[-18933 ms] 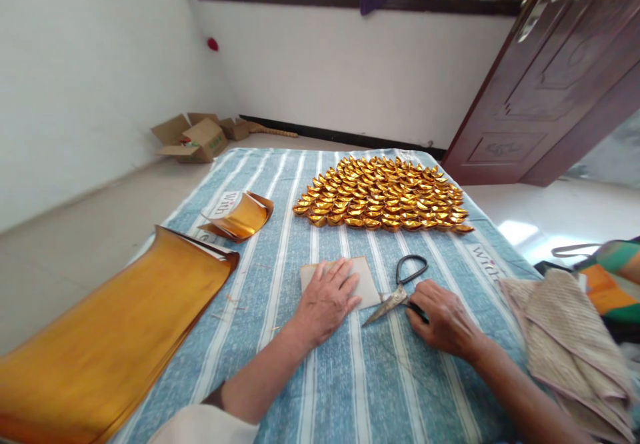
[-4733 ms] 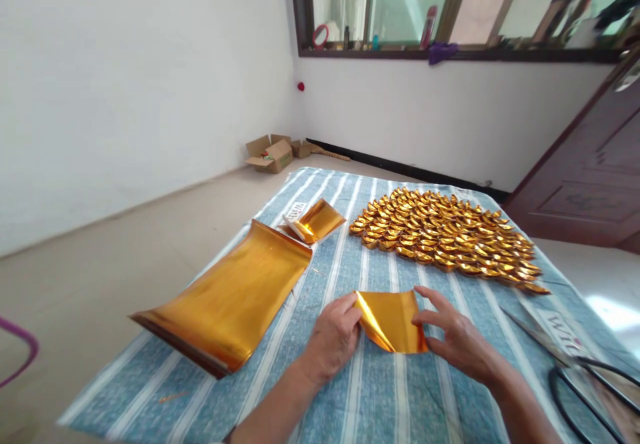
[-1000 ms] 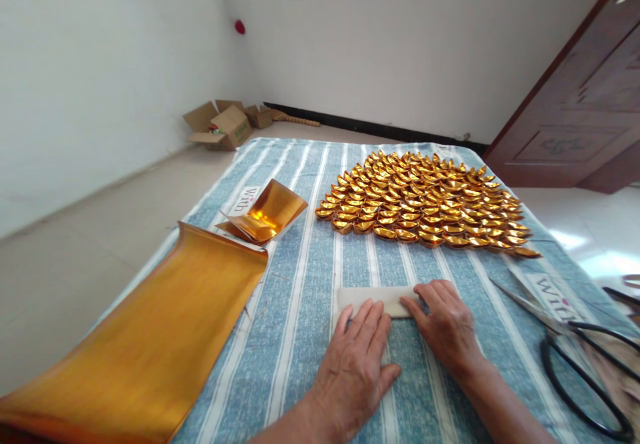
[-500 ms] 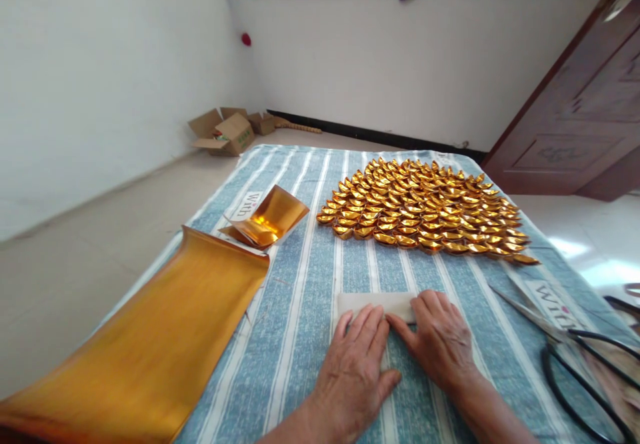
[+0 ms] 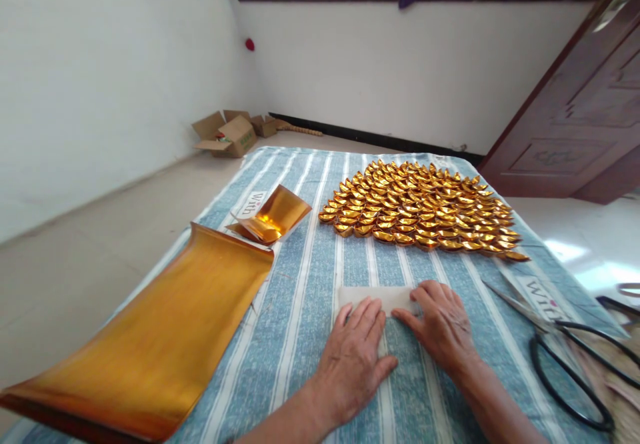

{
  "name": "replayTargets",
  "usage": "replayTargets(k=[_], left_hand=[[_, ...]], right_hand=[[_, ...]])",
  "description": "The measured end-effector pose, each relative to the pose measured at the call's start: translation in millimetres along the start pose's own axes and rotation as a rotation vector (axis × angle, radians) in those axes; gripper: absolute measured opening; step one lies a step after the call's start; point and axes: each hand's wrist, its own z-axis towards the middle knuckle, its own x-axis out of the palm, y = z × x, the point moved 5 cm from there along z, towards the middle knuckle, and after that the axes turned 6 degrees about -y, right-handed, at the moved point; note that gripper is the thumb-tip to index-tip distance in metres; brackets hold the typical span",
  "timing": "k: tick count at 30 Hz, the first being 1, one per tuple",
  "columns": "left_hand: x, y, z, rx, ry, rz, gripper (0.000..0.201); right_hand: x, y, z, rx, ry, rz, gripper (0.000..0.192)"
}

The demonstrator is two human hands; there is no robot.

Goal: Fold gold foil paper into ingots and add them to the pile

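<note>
On the tabletop's far left lies a gold foil stack, then small gold sheets; centre, left hand and right hand, fingers flat and spread, gripping nothing, press a folded pale paper below the gold ingots; scissors sit right

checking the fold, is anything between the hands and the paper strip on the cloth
Nothing visible. The left hand and right hand both lie flat directly on the pale folded strip. The scissors lie off to the right, and the gold ingots sit beyond, apart from it.
</note>
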Motion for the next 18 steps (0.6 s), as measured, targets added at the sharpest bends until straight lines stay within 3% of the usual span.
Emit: replayTargets(k=[8, 11, 14, 18], left_hand=[[-2.1, 0, 0, 0.024, -0.016, 0.005, 0.052], [-0.4, 0, 0, 0.029, -0.010, 0.017, 0.052], [2.2, 0, -1, 0.024, 0.020, 0.016, 0.051], [4.2, 0, 0, 0.006, 0.051, 0.010, 0.053]], right_hand=[[-1, -43, 0, 0.078, 0.076, 0.141, 0.024], [-12, -50, 4, 0.134, 0.047, 0.326, 0.019], [-20, -38, 9, 0.245, -0.052, 0.638, 0.018], [0, 3, 8, 0.258, 0.071, 0.835, 0.017]])
